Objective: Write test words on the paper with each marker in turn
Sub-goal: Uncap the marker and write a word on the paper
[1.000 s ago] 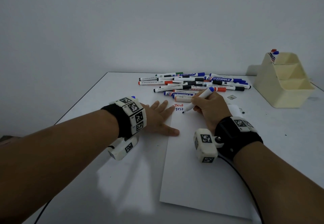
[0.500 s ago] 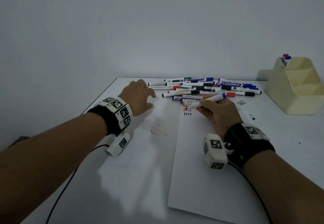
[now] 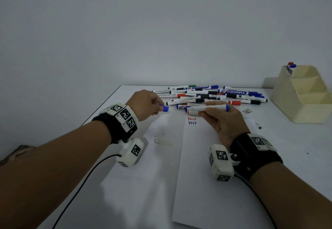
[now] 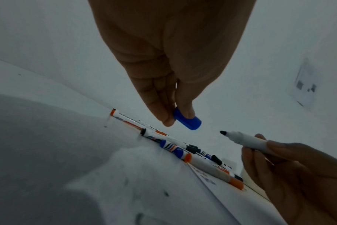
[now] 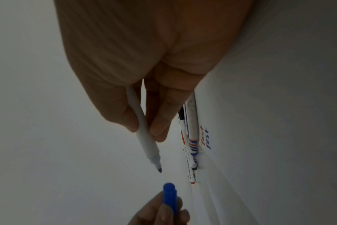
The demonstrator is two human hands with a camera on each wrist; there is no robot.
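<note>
Overhead, the left hand [image 3: 143, 104] pinches a blue cap [image 3: 164, 108] above the table [image 3: 296, 148]; the right hand [image 3: 223, 119] grips an uncapped blue marker [image 3: 208, 108] level — over the paper [image 3: 206, 184], near the marker pile [image 3: 212, 95]. Left wrist: cap [image 4: 187, 120] between fingertips, marker nib [image 4: 223, 132] just beside it. Right wrist: marker [image 5: 144, 134] pinched, nib facing the cap [image 5: 170, 196] — "Test" twice [image 5: 206, 137] on the paper.

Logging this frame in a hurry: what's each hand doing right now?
Left hand: fingers pinch the blue cap.
Right hand: fingers grip the uncapped marker, its tip bare.
</note>
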